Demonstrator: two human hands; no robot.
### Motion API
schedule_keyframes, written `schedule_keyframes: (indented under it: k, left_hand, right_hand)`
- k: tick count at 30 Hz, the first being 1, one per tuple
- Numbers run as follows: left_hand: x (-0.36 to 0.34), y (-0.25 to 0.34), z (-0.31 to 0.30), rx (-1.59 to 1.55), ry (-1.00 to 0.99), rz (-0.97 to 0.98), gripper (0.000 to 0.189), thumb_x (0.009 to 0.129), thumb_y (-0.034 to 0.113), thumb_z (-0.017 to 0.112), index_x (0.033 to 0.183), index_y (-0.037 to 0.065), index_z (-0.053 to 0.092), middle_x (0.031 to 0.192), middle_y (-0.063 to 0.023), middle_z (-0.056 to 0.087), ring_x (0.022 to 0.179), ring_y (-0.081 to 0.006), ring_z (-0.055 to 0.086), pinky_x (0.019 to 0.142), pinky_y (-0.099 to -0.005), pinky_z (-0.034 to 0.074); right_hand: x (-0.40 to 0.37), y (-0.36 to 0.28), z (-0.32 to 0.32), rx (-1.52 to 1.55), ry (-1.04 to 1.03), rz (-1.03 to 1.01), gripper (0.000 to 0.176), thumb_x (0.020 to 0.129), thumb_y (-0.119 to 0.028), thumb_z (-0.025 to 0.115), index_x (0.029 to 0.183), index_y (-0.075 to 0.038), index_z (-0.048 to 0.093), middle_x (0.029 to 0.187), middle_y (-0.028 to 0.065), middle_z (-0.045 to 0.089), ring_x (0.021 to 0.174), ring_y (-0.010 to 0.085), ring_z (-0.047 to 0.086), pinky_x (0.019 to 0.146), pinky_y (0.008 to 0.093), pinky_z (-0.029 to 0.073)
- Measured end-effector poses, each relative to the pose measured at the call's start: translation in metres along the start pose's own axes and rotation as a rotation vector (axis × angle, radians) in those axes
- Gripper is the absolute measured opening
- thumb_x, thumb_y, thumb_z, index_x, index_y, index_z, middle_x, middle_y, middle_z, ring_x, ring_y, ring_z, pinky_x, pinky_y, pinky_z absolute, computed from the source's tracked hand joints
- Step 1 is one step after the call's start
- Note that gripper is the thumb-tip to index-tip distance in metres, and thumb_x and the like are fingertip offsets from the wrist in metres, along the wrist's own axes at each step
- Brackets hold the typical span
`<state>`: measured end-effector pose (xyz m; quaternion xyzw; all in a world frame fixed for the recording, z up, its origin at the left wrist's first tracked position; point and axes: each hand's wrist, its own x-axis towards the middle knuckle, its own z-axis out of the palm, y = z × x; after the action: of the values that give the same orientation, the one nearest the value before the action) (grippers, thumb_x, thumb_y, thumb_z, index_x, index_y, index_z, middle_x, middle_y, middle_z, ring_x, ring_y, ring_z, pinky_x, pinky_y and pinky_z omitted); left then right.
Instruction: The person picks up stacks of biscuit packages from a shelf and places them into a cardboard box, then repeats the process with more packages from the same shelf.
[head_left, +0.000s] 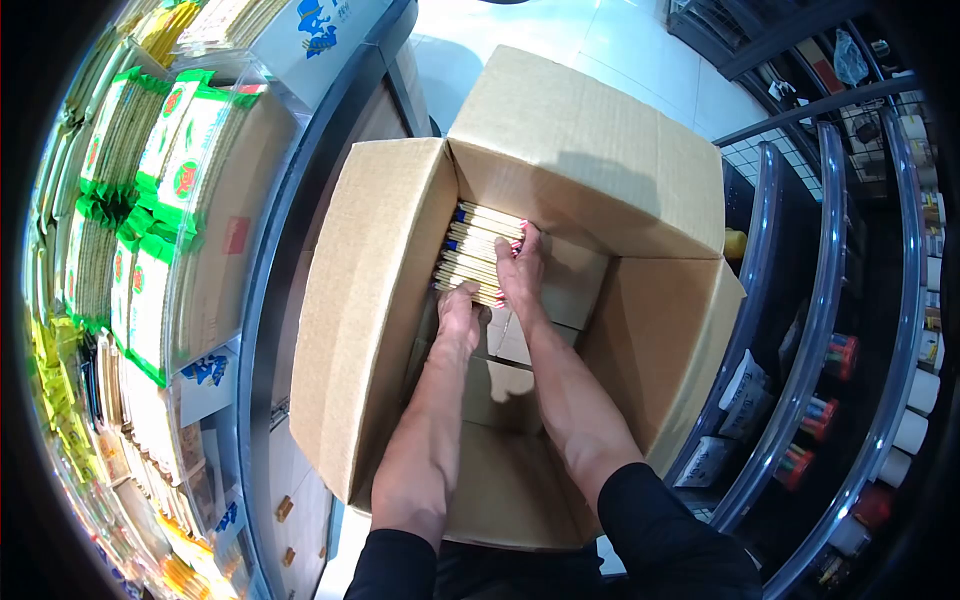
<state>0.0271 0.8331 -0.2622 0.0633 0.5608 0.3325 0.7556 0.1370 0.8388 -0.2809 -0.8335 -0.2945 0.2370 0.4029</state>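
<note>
hands (520, 270) hold stacked packets (472, 262) (inside a box (375, 300))

the box (400, 220) lies between the shelf (268, 250) and the racks (825, 290), packets (480, 250) inside.

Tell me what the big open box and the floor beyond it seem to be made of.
The box looks like matte brown corrugated cardboard, judging by its creased, folding flaps and faint ridges. The floor seems to be pale, glossy tile, going by the thin straight seams and bright reflections; whether ceramic or stone, I can't tell.
</note>
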Motion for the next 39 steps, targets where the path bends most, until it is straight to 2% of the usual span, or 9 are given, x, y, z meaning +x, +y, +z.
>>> schedule_keyframes:
  k: [12,15,17,21,23,27,30,37,39]
  left_hand:
    - [-0.005,0.003,-0.014,0.065,-0.052,-0.029,0.020,0.076,0.002,0.049,0.095,0.004,0.054,0.093,-0.0078,0.058,0.088,-0.0206,0.054,0.084,-0.0396,0.042]
    - [-0.004,0.001,-0.016,0.057,-0.047,-0.028,0.022,0.076,0.001,0.048,0.097,0.005,0.054,0.093,-0.0073,0.058,0.087,-0.0205,0.054,0.084,-0.0400,0.043]
    - [-0.006,0.003,-0.015,0.058,-0.041,-0.034,0.024,0.076,0.001,0.048,0.099,0.005,0.054,0.092,-0.0071,0.058,0.086,-0.0205,0.054,0.084,-0.0404,0.043]
    - [-0.006,0.002,-0.014,0.041,-0.021,-0.049,0.026,0.075,0.001,0.050,0.100,0.007,0.054,0.091,-0.0055,0.058,0.085,-0.0191,0.054,0.080,-0.0394,0.043]
    - [-0.005,0.002,-0.011,0.030,-0.023,-0.031,0.025,0.075,0.002,0.053,0.099,0.008,0.055,0.091,-0.0045,0.060,0.085,-0.0178,0.055,0.075,-0.0374,0.044]
    - [0.009,-0.001,-0.014,0.162,-0.020,0.041,0.036,0.079,-0.001,0.056,0.113,0.006,0.048,0.106,-0.0091,0.058,0.086,-0.0197,0.058,0.067,-0.0322,0.048]
    - [-0.010,0.003,-0.011,0.131,0.079,0.103,0.056,0.084,0.002,0.058,0.132,0.006,0.030,0.118,-0.0118,0.052,0.092,-0.0227,0.058,0.076,-0.0347,0.050]
    - [-0.006,0.001,-0.025,0.079,0.015,0.064,0.046,0.086,0.005,0.059,0.128,0.006,0.040,0.112,-0.0138,0.053,0.096,-0.0242,0.055,0.076,-0.0338,0.050]
    - [0.003,0.000,-0.029,0.125,0.044,-0.025,0.035,0.085,0.011,0.062,0.117,0.008,0.051,0.102,-0.0089,0.056,0.084,-0.0189,0.054,0.069,-0.0308,0.048]
  right_hand:
    - [0.001,-0.015,-0.019,0.111,0.080,0.171,0.046,0.084,-0.033,0.055,0.118,-0.002,0.047,0.109,0.0219,0.056,0.104,0.0350,0.054,0.090,0.0412,0.041]
    - [-0.002,-0.013,-0.024,0.186,-0.035,0.263,0.049,0.085,-0.035,0.053,0.118,0.001,0.046,0.111,0.0236,0.055,0.106,0.0362,0.053,0.091,0.0418,0.040]
    - [0.001,0.026,0.001,0.187,0.199,0.198,0.048,0.085,-0.033,0.051,0.116,0.004,0.047,0.114,0.0255,0.053,0.108,0.0371,0.052,0.093,0.0414,0.039]
    - [-0.022,-0.008,-0.023,0.213,0.168,0.370,0.046,0.085,-0.030,0.049,0.115,0.005,0.048,0.115,0.0267,0.052,0.110,0.0373,0.050,0.095,0.0406,0.038]
    - [-0.034,0.001,-0.019,0.109,0.279,0.326,0.035,0.088,-0.033,0.052,0.094,0.001,0.050,0.082,0.0095,0.050,0.080,0.0212,0.050,0.076,0.0359,0.042]
    - [-0.064,0.002,-0.022,0.147,0.227,0.428,0.029,0.087,-0.027,0.056,0.094,0.001,0.050,0.082,0.0063,0.051,0.078,0.0174,0.048,0.073,0.0314,0.042]
    - [-0.082,0.018,-0.008,0.345,0.154,0.391,0.025,0.085,-0.016,0.063,0.101,-0.001,0.054,0.086,0.0008,0.053,0.077,0.0100,0.047,0.071,0.0243,0.041]
    - [-0.098,0.008,-0.009,0.622,-0.062,0.338,0.028,0.083,-0.014,0.064,0.106,-0.001,0.055,0.088,0.0025,0.057,0.078,0.0108,0.050,0.071,0.0254,0.044]
    - [-0.095,0.010,-0.008,0.592,-0.041,0.342,0.026,0.083,-0.014,0.065,0.104,0.000,0.056,0.089,0.0032,0.058,0.078,0.0107,0.051,0.072,0.0258,0.045]
